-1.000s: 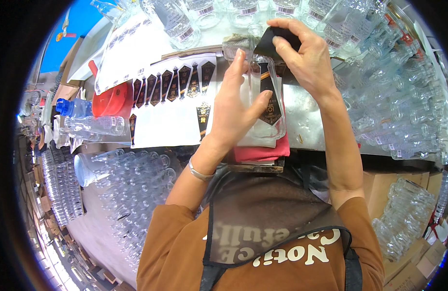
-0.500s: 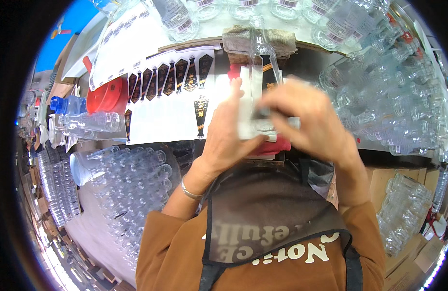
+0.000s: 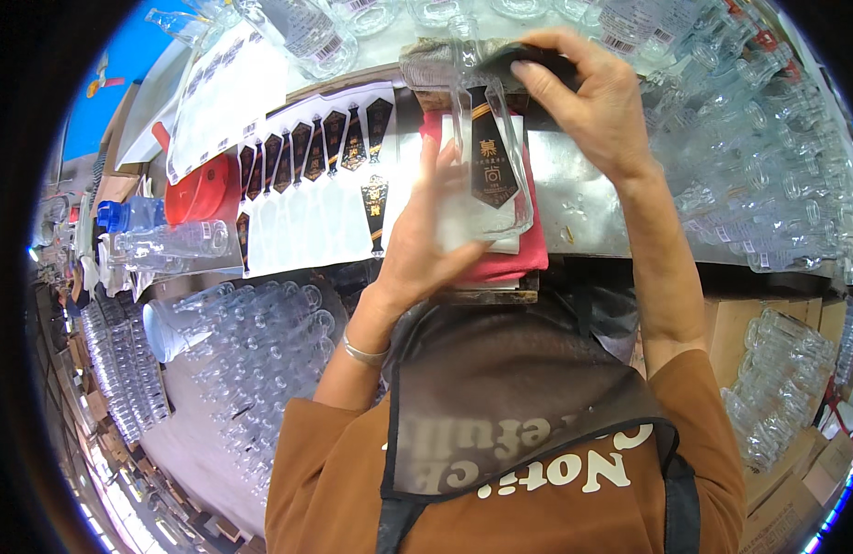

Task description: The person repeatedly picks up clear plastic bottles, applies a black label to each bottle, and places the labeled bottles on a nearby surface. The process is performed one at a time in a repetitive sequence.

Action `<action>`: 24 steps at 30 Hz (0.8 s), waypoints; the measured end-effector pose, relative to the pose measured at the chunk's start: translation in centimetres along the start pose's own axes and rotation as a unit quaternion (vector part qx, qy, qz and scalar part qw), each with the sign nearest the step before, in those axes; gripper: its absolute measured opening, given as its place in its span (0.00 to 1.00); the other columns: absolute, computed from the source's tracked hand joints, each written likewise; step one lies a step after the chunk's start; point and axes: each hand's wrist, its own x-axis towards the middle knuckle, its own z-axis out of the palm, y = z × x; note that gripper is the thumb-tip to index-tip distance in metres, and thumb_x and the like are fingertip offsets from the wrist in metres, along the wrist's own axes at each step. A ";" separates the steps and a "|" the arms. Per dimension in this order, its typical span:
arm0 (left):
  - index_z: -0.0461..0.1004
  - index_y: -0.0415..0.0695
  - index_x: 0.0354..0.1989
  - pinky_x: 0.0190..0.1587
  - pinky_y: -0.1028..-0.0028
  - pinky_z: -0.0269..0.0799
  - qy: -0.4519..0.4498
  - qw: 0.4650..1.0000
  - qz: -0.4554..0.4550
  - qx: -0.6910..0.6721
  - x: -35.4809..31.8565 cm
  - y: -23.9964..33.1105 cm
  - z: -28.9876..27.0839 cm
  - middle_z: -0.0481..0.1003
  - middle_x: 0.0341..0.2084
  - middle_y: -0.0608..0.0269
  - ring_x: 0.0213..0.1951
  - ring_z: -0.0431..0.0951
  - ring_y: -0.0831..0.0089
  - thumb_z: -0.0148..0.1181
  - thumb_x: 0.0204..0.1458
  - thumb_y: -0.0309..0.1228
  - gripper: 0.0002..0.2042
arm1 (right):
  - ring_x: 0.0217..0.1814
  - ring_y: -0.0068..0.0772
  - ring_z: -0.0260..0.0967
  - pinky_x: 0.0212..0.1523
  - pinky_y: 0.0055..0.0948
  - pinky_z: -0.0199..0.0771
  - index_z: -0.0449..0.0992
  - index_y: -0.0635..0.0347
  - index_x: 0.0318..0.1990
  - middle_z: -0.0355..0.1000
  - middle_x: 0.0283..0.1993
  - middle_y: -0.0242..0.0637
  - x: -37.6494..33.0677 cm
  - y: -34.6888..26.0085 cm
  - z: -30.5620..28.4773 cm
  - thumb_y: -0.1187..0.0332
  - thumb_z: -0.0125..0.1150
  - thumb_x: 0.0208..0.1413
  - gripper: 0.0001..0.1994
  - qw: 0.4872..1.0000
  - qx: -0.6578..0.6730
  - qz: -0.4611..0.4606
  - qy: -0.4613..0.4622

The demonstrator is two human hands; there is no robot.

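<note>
Left hand (image 3: 426, 245): fingers spread, cupping clear glass bottle (image 3: 486, 152), centre frame.
Right hand (image 3: 592, 97): curled around dark cloth (image 3: 528, 60) at bottle top.
Labels (image 3: 338, 148): black pointed row on white sheets, upper left.

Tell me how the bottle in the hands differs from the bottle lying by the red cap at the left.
The held bottle is flat-sided and carries a dark label; the lying bottle is round and has no dark label. The held bottle is steadied by the left hand and right hand; the lying bottle rests untouched on its side. Both are clear glass.
</note>
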 end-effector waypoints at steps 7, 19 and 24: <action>0.34 0.42 0.77 0.67 0.62 0.60 0.014 1.000 0.003 0.003 -0.2 -0.7 0.2 0.58 0.70 0.45 0.69 0.63 0.56 0.72 0.42 0.21 0.57 | 0.44 0.40 0.76 0.42 0.34 0.75 0.81 0.59 0.40 0.79 0.41 0.38 -10.3 -3.2 -0.5 0.84 0.63 0.38 0.17 0.984 0.054 -0.082 -0.152; 0.46 0.35 0.74 0.64 0.62 0.65 0.039 0.999 0.015 0.027 0.1 -0.4 0.8 0.64 0.65 0.44 0.61 0.71 0.57 0.77 0.38 0.27 0.54 | 0.34 0.43 0.75 0.37 0.35 0.75 0.80 0.60 0.44 0.78 0.38 0.44 -1.3 -1.7 1.4 0.76 0.65 0.50 0.13 0.976 -0.139 -0.165 -0.002; 0.46 0.36 0.74 0.63 0.61 0.66 0.021 0.996 -0.013 -0.085 1.6 0.4 -1.0 0.64 0.65 0.45 0.61 0.71 0.56 0.78 0.38 0.28 0.55 | 0.40 0.25 0.76 0.43 0.25 0.75 0.78 0.62 0.53 0.80 0.40 0.37 1.3 0.6 0.6 0.70 0.62 0.61 0.14 0.987 0.027 0.065 0.145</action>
